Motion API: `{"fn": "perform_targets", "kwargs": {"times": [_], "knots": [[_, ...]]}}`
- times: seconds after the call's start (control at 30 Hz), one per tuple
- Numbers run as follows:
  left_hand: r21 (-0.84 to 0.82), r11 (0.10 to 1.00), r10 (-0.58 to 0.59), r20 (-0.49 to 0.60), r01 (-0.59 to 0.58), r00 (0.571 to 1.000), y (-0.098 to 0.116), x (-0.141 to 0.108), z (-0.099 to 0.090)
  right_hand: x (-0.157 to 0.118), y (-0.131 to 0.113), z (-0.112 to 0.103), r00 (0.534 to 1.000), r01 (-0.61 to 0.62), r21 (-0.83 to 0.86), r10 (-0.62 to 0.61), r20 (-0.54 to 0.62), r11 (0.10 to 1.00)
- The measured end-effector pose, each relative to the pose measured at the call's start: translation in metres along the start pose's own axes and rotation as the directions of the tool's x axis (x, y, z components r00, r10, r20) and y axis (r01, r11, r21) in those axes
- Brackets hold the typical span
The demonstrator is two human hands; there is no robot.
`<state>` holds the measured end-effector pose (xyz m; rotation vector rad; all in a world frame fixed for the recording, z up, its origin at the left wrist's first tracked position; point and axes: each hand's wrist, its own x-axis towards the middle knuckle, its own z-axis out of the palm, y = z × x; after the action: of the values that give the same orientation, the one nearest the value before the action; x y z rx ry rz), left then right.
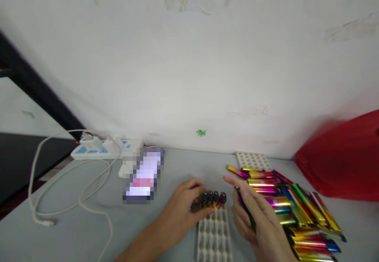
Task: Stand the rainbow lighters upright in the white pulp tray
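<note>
A pale tray (213,236) with rows of round hollows lies at the front middle. Several shiny slim tubes with black tips (216,195) stand upright in its far row, one set slightly apart on the right. My left hand (185,204) curls around the tray's far left corner, its thumb and fingers close against the leftmost tubes; a dark patch between them is unclear. To the right of the tray, my right hand (254,214) is closed around a slim dark tube (245,208), held at a tilt, with its index finger stretched out.
Many shiny multicoloured tubes (299,204) lie piled on the grey table at right. Behind them is a second pale tray (253,161), and a red bag (346,157) stands beside. A phone (145,175), a power strip (106,148) and loose white cables (72,210) occupy the left.
</note>
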<state>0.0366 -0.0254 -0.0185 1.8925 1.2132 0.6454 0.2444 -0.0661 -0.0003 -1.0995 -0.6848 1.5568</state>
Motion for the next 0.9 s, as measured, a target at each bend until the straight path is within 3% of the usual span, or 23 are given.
{"fn": "perform_targets", "kwargs": {"times": [0.1,0.27,0.37,0.47,0.67,0.8,0.9], "knots": [[-0.007,1.000,0.001,0.005,-0.001,1.000,-0.001,0.000,0.000,0.004,0.005,0.000,1.000,-0.007,0.008,0.007,0.027,1.000],[0.010,1.000,0.002,-0.003,-0.002,1.000,0.001,-0.001,-0.001,0.007,0.009,-0.003,0.999,0.027,-0.078,-0.029,-0.031,0.997],[0.005,1.000,0.003,-0.001,-0.003,1.000,0.001,-0.001,0.000,0.004,0.008,0.000,0.999,0.029,-0.119,-0.024,0.042,0.992],[0.010,1.000,0.013,-0.005,-0.013,1.000,-0.002,0.000,0.002,0.002,0.009,0.005,0.995,0.015,-0.042,-0.011,0.098,0.999],[0.026,1.000,0.012,-0.008,-0.012,1.000,-0.006,0.001,0.003,0.009,0.010,-0.002,0.993,-0.099,0.147,0.087,0.080,0.984],[0.034,0.999,0.004,0.000,-0.004,1.000,-0.003,-0.001,0.002,0.014,0.013,-0.007,0.974,-0.127,0.127,0.100,0.206,0.984],[0.036,0.999,0.001,-0.006,-0.001,1.000,-0.001,-0.001,0.001,0.015,0.015,-0.008,0.968,-0.164,0.100,0.141,0.210,0.981]]}}
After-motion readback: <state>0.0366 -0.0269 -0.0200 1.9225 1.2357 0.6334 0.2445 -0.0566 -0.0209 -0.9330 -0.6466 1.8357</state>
